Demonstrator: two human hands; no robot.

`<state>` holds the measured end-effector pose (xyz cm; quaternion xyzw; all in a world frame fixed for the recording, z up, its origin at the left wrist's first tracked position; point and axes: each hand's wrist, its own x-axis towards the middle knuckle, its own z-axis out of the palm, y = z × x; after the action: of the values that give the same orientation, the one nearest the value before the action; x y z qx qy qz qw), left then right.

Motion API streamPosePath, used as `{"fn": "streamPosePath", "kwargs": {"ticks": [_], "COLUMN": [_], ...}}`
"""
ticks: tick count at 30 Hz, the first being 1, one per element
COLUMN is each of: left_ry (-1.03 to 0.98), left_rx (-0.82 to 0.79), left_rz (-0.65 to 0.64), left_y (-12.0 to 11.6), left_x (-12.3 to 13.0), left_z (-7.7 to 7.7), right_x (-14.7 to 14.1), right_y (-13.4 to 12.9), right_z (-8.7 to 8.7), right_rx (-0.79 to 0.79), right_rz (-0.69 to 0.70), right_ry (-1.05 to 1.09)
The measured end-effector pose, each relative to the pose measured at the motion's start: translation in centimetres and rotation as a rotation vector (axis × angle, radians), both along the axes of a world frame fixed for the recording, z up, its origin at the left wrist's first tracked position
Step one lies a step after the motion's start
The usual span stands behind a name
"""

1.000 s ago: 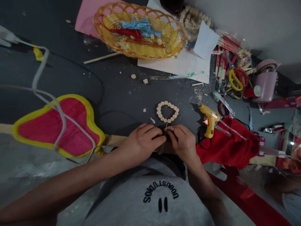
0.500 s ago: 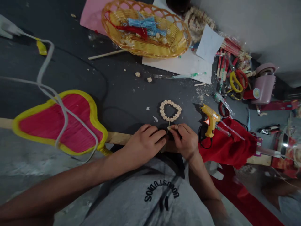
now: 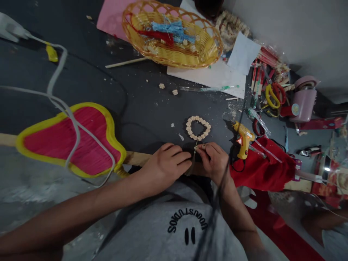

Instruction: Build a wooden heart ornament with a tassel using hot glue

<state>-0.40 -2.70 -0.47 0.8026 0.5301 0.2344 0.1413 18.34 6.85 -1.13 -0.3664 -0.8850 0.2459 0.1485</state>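
A ring of pale wooden beads (image 3: pixel 189 133) lies on the dark table just beyond my hands. From its near end a thin cord (image 3: pixel 196 143) runs down to a small wooden bead (image 3: pixel 196 148). The thumb and forefinger of my right hand (image 3: pixel 215 160) pinch that bead. My left hand (image 3: pixel 169 164) is closed beside it, fingers curled toward the cord's lower strands at the table edge; what lies in its fingertips is hidden.
A yellow glue gun (image 3: pixel 245 139) lies to the right by red cloth (image 3: pixel 268 168). Left is a pink-and-yellow heart-shaped piece (image 3: pixel 92 127) under a white cable (image 3: pixel 77 139). A wicker basket (image 3: pixel 208 47) with tassels, loose beads and scissors (image 3: pixel 272 97) lie farther back.
My left fingertips have drawn slightly away from the small bead, and more of the cord below it shows. My right hand keeps its pinch. The whole view has shifted slightly.
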Motion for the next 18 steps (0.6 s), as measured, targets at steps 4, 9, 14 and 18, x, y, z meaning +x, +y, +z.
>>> {"fn": "streamPosePath", "kwargs": {"ticks": [4,9,14,18], "left_ry": [0.028,0.103,0.134,0.145], "left_rx": [0.013,0.084,0.078,0.079], "left_rz": [0.081,0.079,0.08,0.073], "left_y": [0.5,0.9,0.8,0.6], "left_x": [0.1,1.0,1.1,1.1], "left_z": [0.0,-0.4,-0.4,-0.3], "right_x": [0.0,0.0,0.1,0.3], "right_y": [-0.1,-0.1,0.1,0.0], "right_z": [-0.2,0.0,0.2,0.1], "right_rx": [0.024,-0.037,-0.024,0.034], "right_rz": [-0.012,-0.036,-0.097,-0.092], "right_ry": [0.015,0.076,0.138,0.088]}}
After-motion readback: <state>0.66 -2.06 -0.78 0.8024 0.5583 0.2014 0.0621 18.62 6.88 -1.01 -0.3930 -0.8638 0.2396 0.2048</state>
